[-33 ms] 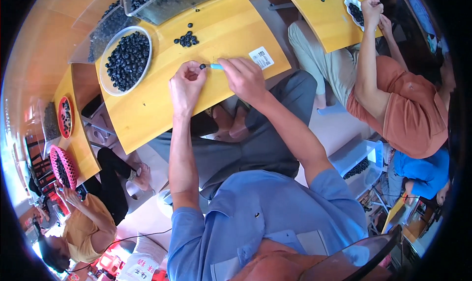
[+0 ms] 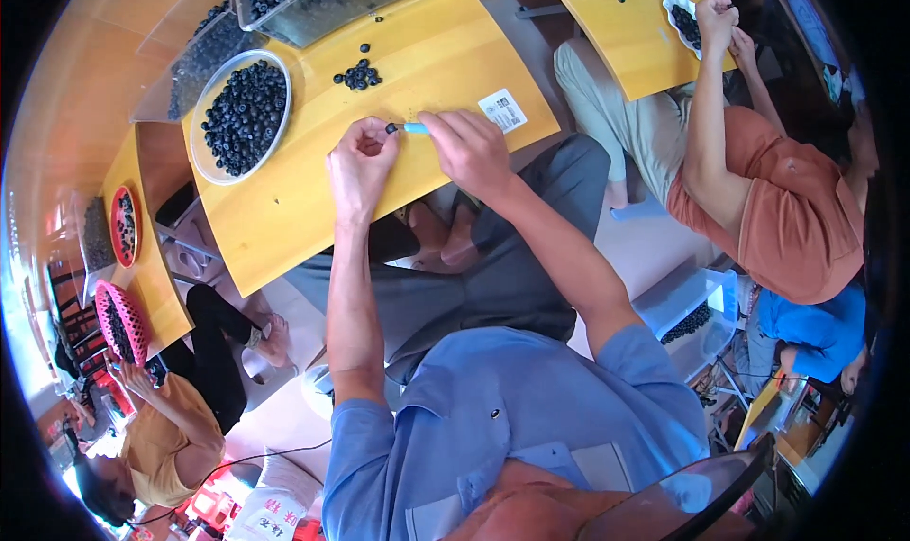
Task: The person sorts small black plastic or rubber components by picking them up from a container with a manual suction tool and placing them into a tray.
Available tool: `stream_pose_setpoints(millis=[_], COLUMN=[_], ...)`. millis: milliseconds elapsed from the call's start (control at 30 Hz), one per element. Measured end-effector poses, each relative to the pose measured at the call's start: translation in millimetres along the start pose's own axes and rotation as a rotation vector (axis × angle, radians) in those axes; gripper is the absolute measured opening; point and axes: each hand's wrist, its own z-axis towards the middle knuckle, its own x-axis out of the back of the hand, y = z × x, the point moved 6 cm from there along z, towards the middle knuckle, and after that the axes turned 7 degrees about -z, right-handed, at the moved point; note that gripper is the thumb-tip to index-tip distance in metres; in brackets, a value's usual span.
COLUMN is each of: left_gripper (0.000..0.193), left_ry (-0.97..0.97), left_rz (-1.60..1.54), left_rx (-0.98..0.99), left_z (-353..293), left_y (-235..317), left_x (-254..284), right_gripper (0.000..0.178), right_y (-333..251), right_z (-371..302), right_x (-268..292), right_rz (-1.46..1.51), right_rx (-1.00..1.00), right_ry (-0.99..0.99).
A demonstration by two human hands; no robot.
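Over the near side of the yellow table (image 2: 284,219), my left hand (image 2: 363,162) pinches a single blueberry (image 2: 391,128) between thumb and fingertips. My right hand (image 2: 471,153) grips a small slim tool with a light-blue handle (image 2: 414,128). Its thin tip points left and meets the blueberry; its exact kind is too small to make out. A little beyond my hands lies a loose cluster of blueberries (image 2: 358,75). To the left stands a white oval bowl (image 2: 286,115) heaped with blueberries.
Clear plastic bins (image 2: 318,20) of blueberries line the table's far edge. A white printed label (image 2: 502,111) lies at the right. A person in orange (image 2: 787,190) works at another table, right; one in yellow (image 2: 175,437) handles a pink basket (image 2: 123,323), left.
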Motion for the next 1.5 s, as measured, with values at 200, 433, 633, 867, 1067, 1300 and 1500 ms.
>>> stream_pose_setpoints(millis=[200, 433, 633, 867, 1067, 1300, 1500], left_gripper=[0.022, 0.017, 0.019, 0.017, 0.017, 0.02, 0.031], left_ry=[0.012, -0.009, 0.0, 0.01, 0.119, 0.406, 0.26], left_rz=[-0.109, -0.04, 0.038, -0.003, -0.101, 0.368, 0.741], left_rx=[0.002, 0.016, -0.004, -0.025, -0.134, -0.208, -0.655], left_z=[-1.9, -6.3, -7.9, -10.1, -9.1, 42.7, 71.8], left_y=[-10.4, -2.9, 5.6, 4.9, 9.5, 32.0, 62.1], left_x=[-4.7, -4.9, -2.9, 0.1, 28.8, 147.4, 128.0], right_gripper=[0.03, 0.032, 0.034, 0.033, 0.033, 0.033, 0.032], right_y=[-0.1, -1.7, -1.9, 0.0, 0.3, 1.5, 2.7], right_z=[0.3, 0.8, 0.0, 1.3, 2.4, 0.3, 2.0], right_x=[-1.0, 1.2, -0.4, -4.6, -6.2, -0.6, -3.6], right_rz=[0.006, -0.019, -0.025, -0.039, -0.053, -0.065, -0.06], right_rx=[0.027, 0.03, 0.029, 0.0, -0.017, -0.012, -0.023], right_ry=[-0.015, -0.053, -0.072, -0.1, -0.065, -0.035, -0.067])
